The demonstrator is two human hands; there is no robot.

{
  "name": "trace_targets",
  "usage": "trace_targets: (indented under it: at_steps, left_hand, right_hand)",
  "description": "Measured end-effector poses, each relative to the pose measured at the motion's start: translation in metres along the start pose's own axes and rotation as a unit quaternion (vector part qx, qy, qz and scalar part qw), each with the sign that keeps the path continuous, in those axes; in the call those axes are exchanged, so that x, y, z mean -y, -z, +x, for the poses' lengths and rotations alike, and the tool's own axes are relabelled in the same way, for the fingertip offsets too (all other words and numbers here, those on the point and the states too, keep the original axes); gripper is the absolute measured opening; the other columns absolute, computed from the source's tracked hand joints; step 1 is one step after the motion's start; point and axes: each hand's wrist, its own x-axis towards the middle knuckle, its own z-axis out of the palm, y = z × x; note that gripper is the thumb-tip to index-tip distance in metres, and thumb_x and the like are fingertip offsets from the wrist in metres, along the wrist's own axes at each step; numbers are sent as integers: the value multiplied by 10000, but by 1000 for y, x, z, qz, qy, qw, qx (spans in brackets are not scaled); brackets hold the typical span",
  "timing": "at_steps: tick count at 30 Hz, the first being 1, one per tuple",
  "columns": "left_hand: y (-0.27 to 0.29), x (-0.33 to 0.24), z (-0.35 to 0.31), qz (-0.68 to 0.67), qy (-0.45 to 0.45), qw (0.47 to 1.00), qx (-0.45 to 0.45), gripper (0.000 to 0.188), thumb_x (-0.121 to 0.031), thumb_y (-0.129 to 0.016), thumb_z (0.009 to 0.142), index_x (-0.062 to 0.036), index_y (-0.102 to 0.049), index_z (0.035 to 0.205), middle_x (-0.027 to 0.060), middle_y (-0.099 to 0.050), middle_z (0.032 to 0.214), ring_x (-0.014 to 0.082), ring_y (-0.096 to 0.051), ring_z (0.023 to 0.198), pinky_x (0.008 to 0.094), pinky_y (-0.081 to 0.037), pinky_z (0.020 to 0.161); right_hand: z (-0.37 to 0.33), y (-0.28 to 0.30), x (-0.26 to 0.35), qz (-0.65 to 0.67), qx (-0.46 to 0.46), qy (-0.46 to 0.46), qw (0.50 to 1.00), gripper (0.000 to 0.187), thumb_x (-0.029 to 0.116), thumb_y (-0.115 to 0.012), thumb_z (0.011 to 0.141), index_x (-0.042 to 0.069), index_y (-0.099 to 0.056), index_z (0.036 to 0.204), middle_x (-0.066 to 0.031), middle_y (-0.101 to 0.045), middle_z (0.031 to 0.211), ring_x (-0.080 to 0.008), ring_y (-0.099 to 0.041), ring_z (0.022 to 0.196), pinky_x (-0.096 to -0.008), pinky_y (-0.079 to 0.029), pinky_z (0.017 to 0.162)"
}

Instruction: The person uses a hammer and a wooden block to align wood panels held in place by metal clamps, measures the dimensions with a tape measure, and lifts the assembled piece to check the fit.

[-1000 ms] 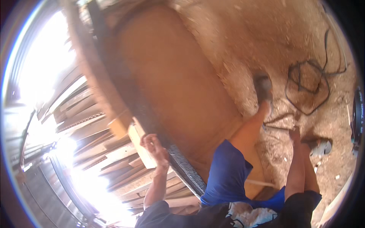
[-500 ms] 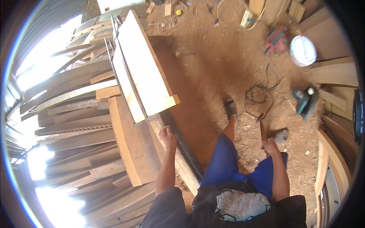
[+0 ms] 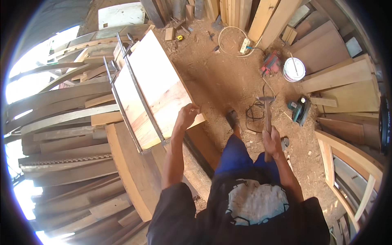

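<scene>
My right hand (image 3: 272,141) is wrapped round the wooden handle of a hammer (image 3: 268,113), held upright with its metal head pointing away from me. Over the near right corner of a pale wooden panel (image 3: 163,92), my left hand (image 3: 187,116) is closed, fingertips pinched at the panel's edge strip. Whatever sits between those fingers is too small to make out. Two long dark bar clamps, one the nearer bar clamp (image 3: 141,93), lie across the panel. Beneath it runs a thick timber beam (image 3: 196,171).
Stacked boards (image 3: 69,151) fill the left side. On the sawdust-covered floor are a teal power tool (image 3: 298,109), a red power tool (image 3: 271,63), a white bucket (image 3: 294,70) and a tangled black cord (image 3: 255,111). A wooden frame (image 3: 351,159) leans at the right.
My left hand has moved from the beam up to the panel's near right corner. The right hand has raised the hammer from beside my leg. The view has shifted.
</scene>
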Motion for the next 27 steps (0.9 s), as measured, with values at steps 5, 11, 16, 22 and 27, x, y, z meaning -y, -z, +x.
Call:
trace_targets:
  at_steps: [5,11,16,22,27]
  left_hand:
    - [16,10,42,243,-120,960,62,190,-211,-628,811,-96,-719,933,172,-617,978,314,-599,915,401,-475,811]
    - [11,26,49,221,-91,965,108,170,-215,-628,785,-109,-735,863,176,-622,896,330,-588,919,405,-457,843]
    - [0,33,47,224,-136,965,19,168,-166,-586,755,-103,-734,805,171,-638,878,323,-587,893,412,-460,835]
    - [1,27,51,281,-146,947,50,173,-181,-576,800,-86,-720,817,131,-659,849,299,-592,909,401,-467,826]
    - [3,22,48,256,-130,956,62,172,-188,-577,797,-77,-709,795,121,-661,828,299,-589,906,402,-461,832]
  right_hand:
    - [-5,-40,81,-66,-61,106,990,300,244,-547,901,-26,-492,1022,-151,-524,703,-234,-541,618,-366,-452,587]
    - [-10,-77,111,-69,26,103,992,426,275,-543,910,-26,-466,1202,-229,-616,858,-375,-625,794,-412,-475,708]
    - [-3,-93,99,-64,65,97,991,515,228,-493,926,2,-364,1370,-288,-614,964,-441,-608,880,-439,-477,770]
    - [13,-94,111,-158,152,45,975,552,195,-452,933,27,-279,1429,-309,-586,1067,-454,-597,894,-484,-461,791]
    - [20,-108,112,-221,-62,212,950,483,121,-528,866,0,-413,1319,-254,-595,986,-432,-571,886,-476,-454,769]
